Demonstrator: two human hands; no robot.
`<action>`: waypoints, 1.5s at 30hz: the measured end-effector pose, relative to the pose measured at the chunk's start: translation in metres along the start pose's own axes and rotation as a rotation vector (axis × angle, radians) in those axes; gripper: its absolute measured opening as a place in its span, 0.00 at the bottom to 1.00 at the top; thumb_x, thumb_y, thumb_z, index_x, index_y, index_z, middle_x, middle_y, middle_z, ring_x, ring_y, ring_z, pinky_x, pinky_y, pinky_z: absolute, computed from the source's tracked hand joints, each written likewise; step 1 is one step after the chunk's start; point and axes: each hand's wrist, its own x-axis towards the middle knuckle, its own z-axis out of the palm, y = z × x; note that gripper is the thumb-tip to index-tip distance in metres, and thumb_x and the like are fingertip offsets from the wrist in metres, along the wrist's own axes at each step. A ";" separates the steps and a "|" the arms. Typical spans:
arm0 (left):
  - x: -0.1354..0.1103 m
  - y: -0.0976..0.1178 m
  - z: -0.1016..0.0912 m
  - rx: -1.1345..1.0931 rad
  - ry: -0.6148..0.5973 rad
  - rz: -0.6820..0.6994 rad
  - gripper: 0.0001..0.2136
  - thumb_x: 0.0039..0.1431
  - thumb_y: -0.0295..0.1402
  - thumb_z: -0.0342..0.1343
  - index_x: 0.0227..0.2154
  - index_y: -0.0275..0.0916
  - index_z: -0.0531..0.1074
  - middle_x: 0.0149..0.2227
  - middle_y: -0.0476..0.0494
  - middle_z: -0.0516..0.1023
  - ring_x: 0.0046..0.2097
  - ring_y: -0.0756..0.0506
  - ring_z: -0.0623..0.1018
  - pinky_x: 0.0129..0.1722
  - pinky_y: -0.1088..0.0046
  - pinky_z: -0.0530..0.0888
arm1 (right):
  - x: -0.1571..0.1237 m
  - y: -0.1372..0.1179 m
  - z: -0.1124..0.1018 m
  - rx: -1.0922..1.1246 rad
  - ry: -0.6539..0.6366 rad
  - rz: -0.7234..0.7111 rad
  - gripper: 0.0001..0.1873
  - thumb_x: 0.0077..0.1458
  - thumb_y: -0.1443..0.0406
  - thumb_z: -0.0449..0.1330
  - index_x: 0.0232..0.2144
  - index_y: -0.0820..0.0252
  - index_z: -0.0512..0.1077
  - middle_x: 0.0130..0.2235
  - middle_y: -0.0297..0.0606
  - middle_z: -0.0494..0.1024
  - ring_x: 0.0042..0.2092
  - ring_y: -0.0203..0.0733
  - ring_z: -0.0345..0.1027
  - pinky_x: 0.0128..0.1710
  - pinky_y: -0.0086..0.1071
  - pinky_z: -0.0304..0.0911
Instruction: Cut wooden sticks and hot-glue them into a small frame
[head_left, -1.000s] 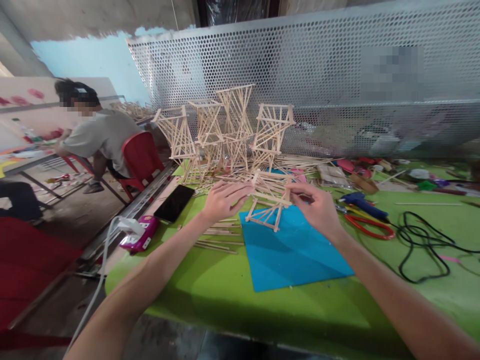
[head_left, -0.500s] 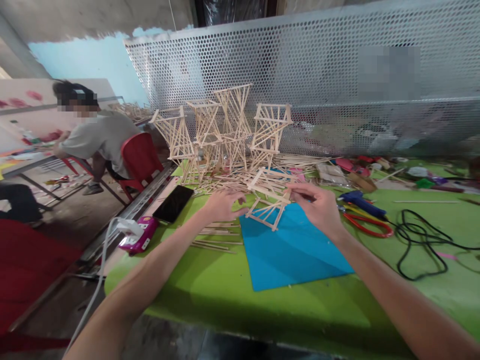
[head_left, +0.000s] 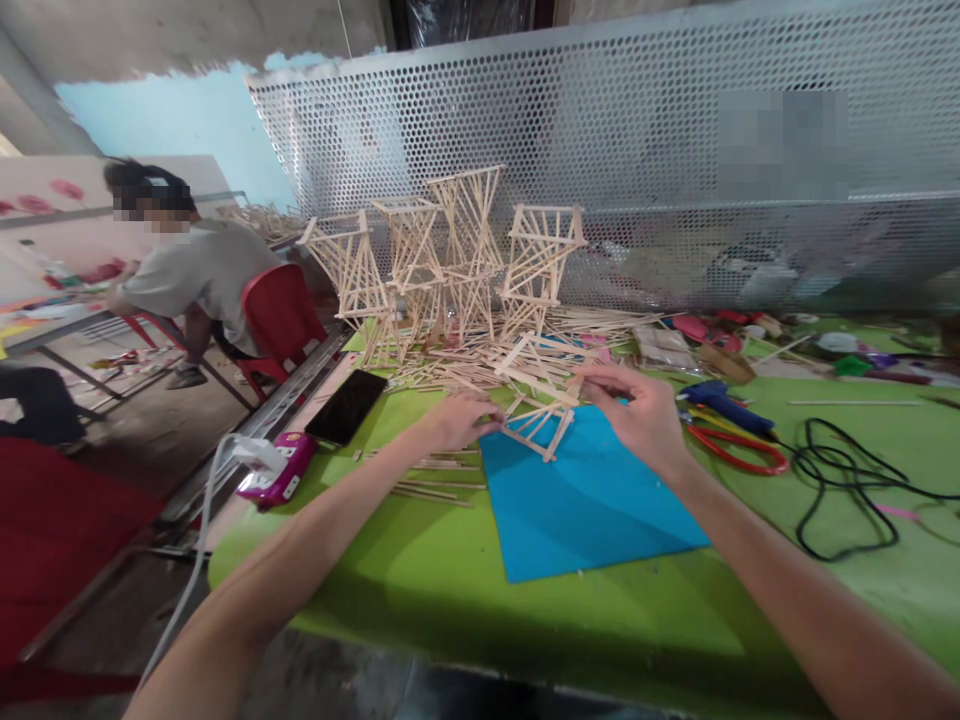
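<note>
A small wooden stick frame (head_left: 556,443) of pale sticks stands tilted over a blue sheet (head_left: 600,520). My left hand (head_left: 459,418) has its fingers closed at the frame's left corner. On the other side, my right hand (head_left: 637,408) pinches the frame's upper right part between thumb and fingers; its fingertips partly cover the spot. Behind the frame lies a pile of loose sticks (head_left: 465,362). Beyond that rises a larger stick structure (head_left: 469,235) with several flared, twisted towers. More loose sticks (head_left: 435,490) lie below my left hand.
A dark phone (head_left: 347,408) and a pink power strip (head_left: 279,470) sit on the table's left side. To the right lie a blue glue gun (head_left: 727,406), orange-handled tool (head_left: 739,452) and black cord (head_left: 844,490). A perforated metal panel (head_left: 637,130) stands behind. A person (head_left: 210,270) sits at another table.
My left hand has moved slightly right, and its spread fingers have closed on the frame's left corner. My right hand stays nearly in place.
</note>
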 end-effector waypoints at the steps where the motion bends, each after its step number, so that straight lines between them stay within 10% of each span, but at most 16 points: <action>1: -0.001 0.001 -0.002 -0.032 0.015 0.000 0.11 0.70 0.41 0.54 0.46 0.46 0.79 0.47 0.44 0.82 0.47 0.43 0.81 0.45 0.66 0.76 | 0.001 0.000 0.000 0.015 0.011 0.011 0.11 0.60 0.59 0.65 0.43 0.53 0.83 0.44 0.39 0.86 0.44 0.49 0.81 0.46 0.42 0.76; 8: 0.001 0.004 -0.016 -0.423 0.201 -0.022 0.14 0.71 0.45 0.52 0.41 0.39 0.75 0.41 0.41 0.82 0.35 0.46 0.82 0.33 0.70 0.78 | 0.010 0.015 0.001 0.247 0.191 0.184 0.17 0.52 0.56 0.72 0.44 0.53 0.82 0.42 0.40 0.85 0.42 0.48 0.80 0.39 0.40 0.76; 14: 0.002 0.011 -0.016 -0.688 0.501 -0.055 0.14 0.70 0.45 0.54 0.48 0.39 0.69 0.46 0.38 0.80 0.44 0.45 0.83 0.42 0.68 0.81 | 0.015 0.028 0.005 0.483 0.268 0.324 0.17 0.45 0.59 0.73 0.39 0.54 0.81 0.31 0.32 0.80 0.26 0.33 0.64 0.22 0.30 0.57; 27: -0.003 0.014 -0.043 -0.441 0.816 0.012 0.13 0.66 0.38 0.61 0.50 0.41 0.73 0.40 0.44 0.79 0.41 0.48 0.80 0.45 0.68 0.79 | -0.002 0.030 0.022 0.810 0.125 0.808 0.15 0.44 0.62 0.76 0.37 0.51 0.80 0.43 0.32 0.83 0.33 0.33 0.72 0.27 0.26 0.68; 38: 0.001 0.017 -0.067 -0.537 0.769 0.054 0.11 0.73 0.35 0.52 0.55 0.44 0.67 0.46 0.43 0.79 0.45 0.48 0.82 0.43 0.71 0.82 | -0.025 0.022 0.041 0.840 -0.187 0.853 0.11 0.49 0.60 0.75 0.35 0.55 0.81 0.46 0.37 0.84 0.37 0.36 0.75 0.33 0.28 0.69; 45: 0.009 0.021 -0.119 -0.391 0.490 0.008 0.13 0.72 0.34 0.52 0.57 0.46 0.70 0.49 0.43 0.82 0.46 0.46 0.83 0.45 0.67 0.82 | -0.032 0.011 0.046 0.727 -0.497 0.778 0.16 0.53 0.57 0.72 0.42 0.59 0.83 0.44 0.43 0.84 0.36 0.36 0.73 0.31 0.27 0.68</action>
